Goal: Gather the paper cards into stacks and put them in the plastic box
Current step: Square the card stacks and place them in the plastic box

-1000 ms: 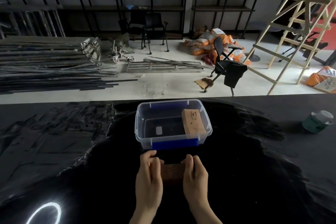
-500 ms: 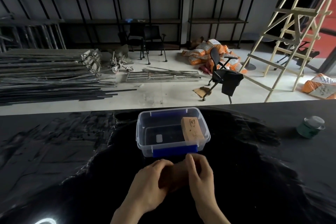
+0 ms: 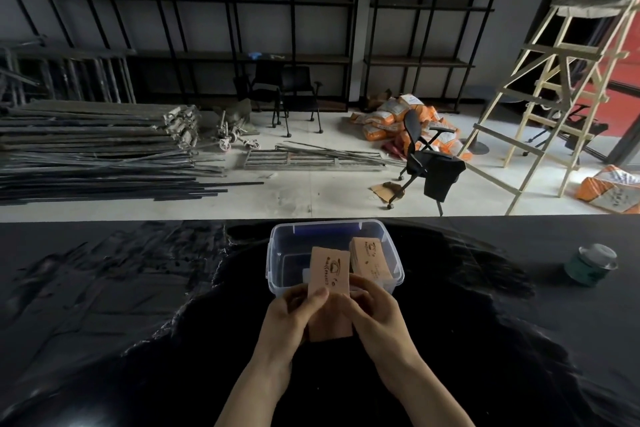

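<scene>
A stack of tan paper cards [image 3: 328, 274] with a dark printed logo is lifted off the black table and held flat-face up between both hands. My left hand [image 3: 289, 317] grips its left side with the thumb on top. My right hand [image 3: 375, 312] holds its right edge. The stack's far end reaches over the near rim of the clear plastic box [image 3: 277, 253] with blue clips. Inside the box, on the right, lies another card stack [image 3: 370, 258].
The black table [image 3: 138, 305] ends just behind the box. A green jar [image 3: 590, 264] with a clear lid stands at the far right of the table. Beyond the table lie metal bars, chairs, orange sacks and a wooden ladder.
Both hands have raised the card stack from the table and carried it forward, so its far end now overlaps the box's near rim. The logo face has turned up into view.
</scene>
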### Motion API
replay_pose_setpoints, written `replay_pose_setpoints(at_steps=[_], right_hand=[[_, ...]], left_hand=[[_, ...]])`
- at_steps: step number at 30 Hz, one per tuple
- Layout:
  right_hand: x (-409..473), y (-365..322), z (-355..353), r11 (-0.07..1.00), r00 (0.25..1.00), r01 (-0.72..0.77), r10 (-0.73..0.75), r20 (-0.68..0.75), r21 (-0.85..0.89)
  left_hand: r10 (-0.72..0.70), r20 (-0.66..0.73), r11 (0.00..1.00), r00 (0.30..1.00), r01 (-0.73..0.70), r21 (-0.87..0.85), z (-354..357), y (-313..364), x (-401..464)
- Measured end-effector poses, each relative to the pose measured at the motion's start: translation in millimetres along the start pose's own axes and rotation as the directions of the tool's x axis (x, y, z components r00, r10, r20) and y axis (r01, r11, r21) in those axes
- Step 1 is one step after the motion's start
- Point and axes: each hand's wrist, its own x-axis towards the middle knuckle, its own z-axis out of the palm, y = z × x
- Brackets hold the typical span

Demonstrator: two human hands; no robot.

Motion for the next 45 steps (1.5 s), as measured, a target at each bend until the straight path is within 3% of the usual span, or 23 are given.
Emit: replay_pose_setpoints(at_steps=[2,4,6,7,10,12,20,22,24,26,28,32,37,45], right_hand=[[4.0,-1.9,6.6,0.994,0.999,0.044,-0.046,-0.013,-0.104],[10.9,-3.3,8.3,0.923,0.979,0.174,-0.201,-0.042,-0.344],[19.6,-7.4,4.7,0.72,0.929,0.275,-0.369,-0.015,-0.637],[23.8,-8.9,1.4,0.577,0.914,0.305,-0.4,0.063,-0.758],[32.9,-1.8,-7.0,0.21,0.918,0.369,-0.236,0.319,-0.906],[30.5,5.8,-8.6,0.127,0.923,0.371,-0.16,0.35,-0.92],[-15.2,26.9,-9.0,0.035,0.873,0.442,-0.248,0.421,-0.896],[-24.1,27.1,-14.6,0.107,0.835,0.485,-0.35,0.424,-0.868],[-21.9,17.6,-29.6,0.218,0.829,0.439,-0.473,0.299,-0.872],[-9.1,8.1,-55.3,0.285,0.83,0.298,-0.549,0.1,-0.911],[7.8,8.3,-87.0,0.25,0.864,0.108,-0.503,-0.034,-0.962],[29.4,38.3,-138.8,0.147,0.96,-0.149,-0.214,-0.178,-0.978],[33.3,74.8,-151.8,0.054,0.975,-0.219,-0.029,-0.221,-0.974],[34.2,85.3,-152.0,0.054,0.968,-0.229,-0.088,-0.233,-0.972]], left_hand=[[0.011,-0.037,1.0,0.999,-0.011,-0.012,-3.2,3.6,2.5],[0.014,-0.098,0.998,0.995,-0.02,-0.052,-7.0,7.5,5.5],[-0.006,-0.163,0.994,0.987,-0.011,-0.105,-12.3,14.0,7.2],[-0.01,-0.197,0.994,0.98,-0.011,-0.105,-16.1,17.2,7.8],[0.021,-0.249,0.996,0.968,-0.042,-0.08,-24.7,22.3,9.8],[0.036,-0.26,0.996,0.965,-0.058,-0.075,-25.7,24.7,10.3],[0.089,-0.256,0.996,0.963,-0.088,0.017,-13.9,31.3,14.6],[0.086,-0.238,0.995,0.967,-0.073,0.062,-9.6,30.1,18.0],[0.054,-0.219,0.994,0.974,-0.031,0.109,-4.0,27.7,23.3],[0.007,-0.196,0.984,0.98,0.029,0.177,3.1,24.7,31.2],[-0.041,-0.192,0.968,0.981,0.086,0.236,11.0,20.5,39.9],[-0.076,-0.207,0.917,0.975,0.15,0.371,25.1,15.1,56.3],[-0.133,-0.211,0.838,0.968,0.224,0.497,30.7,9.1,79.0],[-0.257,-0.173,0.688,0.951,0.306,0.658,48.8,5.0,88.4]])
